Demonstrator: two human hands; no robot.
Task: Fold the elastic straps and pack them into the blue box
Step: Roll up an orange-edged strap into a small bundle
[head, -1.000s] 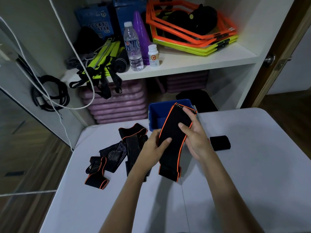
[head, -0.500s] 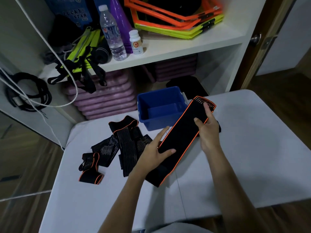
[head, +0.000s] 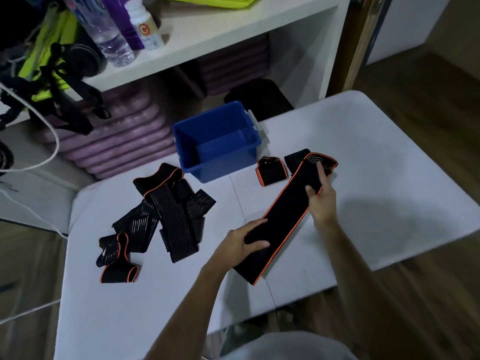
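A long black elastic strap with orange edging (head: 288, 211) lies stretched diagonally on the white table (head: 376, 178). My left hand (head: 240, 244) grips its near end, thumb over the fabric. My right hand (head: 320, 201) holds its far part, fingers on top and thumb curled on the strap. The blue box (head: 217, 142) stands open at the table's back edge; its inside looks empty. A heap of loose black straps (head: 166, 211) lies to the left. Two small folded straps (head: 271, 171) (head: 296, 158) sit right of the box.
A white shelf (head: 233, 29) behind the table carries a water bottle (head: 104, 29), a white pill bottle (head: 145, 27) and green-black straps (head: 52, 63). Purple mats (head: 117, 141) are stacked below it. A white cable (head: 39, 131) hangs at the left. Wooden floor surrounds the table.
The strap went from held upright in front of the box to stretched out diagonally low over the table. My hands moved apart along it, and the view tilted down.
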